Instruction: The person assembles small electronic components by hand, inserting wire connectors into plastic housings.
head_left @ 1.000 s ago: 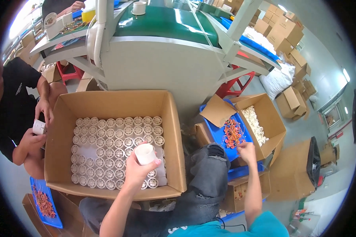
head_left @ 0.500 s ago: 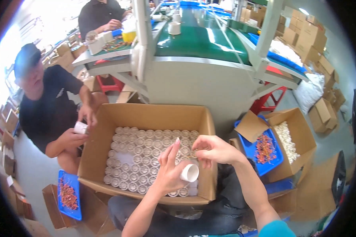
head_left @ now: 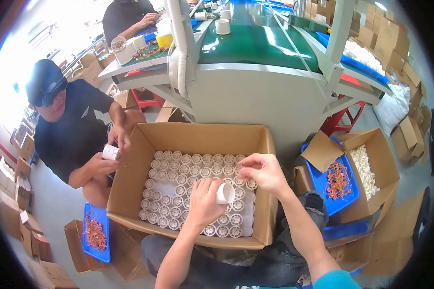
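Observation:
My left hand (head_left: 205,202) is wrapped round a white hollow plastic cylinder (head_left: 225,193), whose open end faces right and toward me. My right hand (head_left: 264,174) hovers just to the right and above it, thumb and fingertips pinched together. Whatever they may hold is too small to make out. Both hands are over a big open cardboard box (head_left: 202,130), where rows of white round plastic parts (head_left: 178,202) stand packed with their slotted ends up.
A co-worker (head_left: 74,120) at the left holds another white cylinder (head_left: 111,152). Blue trays with red wire pieces stand at right (head_left: 349,192) and lower left (head_left: 106,245). A carton of small white parts (head_left: 364,168) is at right. Ahead runs a green conveyor belt (head_left: 255,45).
My left fingers, raised before, now curl round the cylinder. It sits a little higher and more left relative to the box. The view has shifted slightly.

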### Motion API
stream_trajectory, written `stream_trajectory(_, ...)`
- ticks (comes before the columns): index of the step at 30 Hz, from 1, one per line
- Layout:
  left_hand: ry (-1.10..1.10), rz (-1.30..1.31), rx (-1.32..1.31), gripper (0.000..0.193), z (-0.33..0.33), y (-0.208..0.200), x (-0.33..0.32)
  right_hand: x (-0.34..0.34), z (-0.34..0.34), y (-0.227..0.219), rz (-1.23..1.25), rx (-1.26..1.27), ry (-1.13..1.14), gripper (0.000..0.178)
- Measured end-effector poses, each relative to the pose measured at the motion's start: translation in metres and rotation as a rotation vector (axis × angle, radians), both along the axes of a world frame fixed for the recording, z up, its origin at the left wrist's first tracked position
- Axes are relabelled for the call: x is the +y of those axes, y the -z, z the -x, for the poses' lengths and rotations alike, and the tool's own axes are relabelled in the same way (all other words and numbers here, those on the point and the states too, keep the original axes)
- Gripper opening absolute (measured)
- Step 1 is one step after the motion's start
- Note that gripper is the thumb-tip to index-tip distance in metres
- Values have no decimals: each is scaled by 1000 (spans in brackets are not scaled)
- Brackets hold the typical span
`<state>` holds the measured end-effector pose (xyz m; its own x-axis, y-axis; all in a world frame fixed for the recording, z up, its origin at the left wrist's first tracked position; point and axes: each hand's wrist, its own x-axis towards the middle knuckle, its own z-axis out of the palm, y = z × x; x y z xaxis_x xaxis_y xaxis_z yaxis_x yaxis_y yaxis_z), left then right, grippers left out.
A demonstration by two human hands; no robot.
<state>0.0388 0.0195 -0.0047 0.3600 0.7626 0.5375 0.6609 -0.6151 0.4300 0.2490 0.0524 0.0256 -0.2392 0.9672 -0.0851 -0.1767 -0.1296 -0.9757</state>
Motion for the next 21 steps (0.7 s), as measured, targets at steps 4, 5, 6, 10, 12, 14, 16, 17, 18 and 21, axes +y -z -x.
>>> stream_trajectory(4, 25, -48, 38, 49, -7, -4, -2, -5, 0, 6, -229, -517, 264, 18)
stream_trajectory(5, 29, -30, 29, 49, -7, -5, -5, -7, -1, 5, -347, -603, 266, 20)
stream_trajectory(6, 33, -12, 20, 49, -8, -4, -7, -8, -2, 5, -466, -690, 267, 22)
stream_trajectory(10, -50, 30, -152, 52, -11, 3, -9, -9, -3, 11, -444, -433, 278, 24)
stream_trajectory(12, -93, 5, -267, 54, -13, -1, -4, -10, -5, 3, -459, -509, 371, 25)
stream_trajectory(14, -143, -85, -178, 53, -10, -1, -3, -11, -7, -2, -541, -443, 462, 25)
stream_trajectory(16, -169, 309, -461, 54, -6, 10, -2, -16, -7, -8, -624, -375, 550, 24)
stream_trajectory(17, -148, 278, -493, 56, -7, 10, -2, -20, -7, -12, -657, -254, 519, 26)
stream_trajectory(18, -155, 279, -491, 56, -6, 9, -2, -24, -7, -14, -689, -133, 489, 27)
stream_trajectory(21, -125, -4, -382, 59, -9, 5, 2, -31, -3, -13, -859, -233, 450, 28)
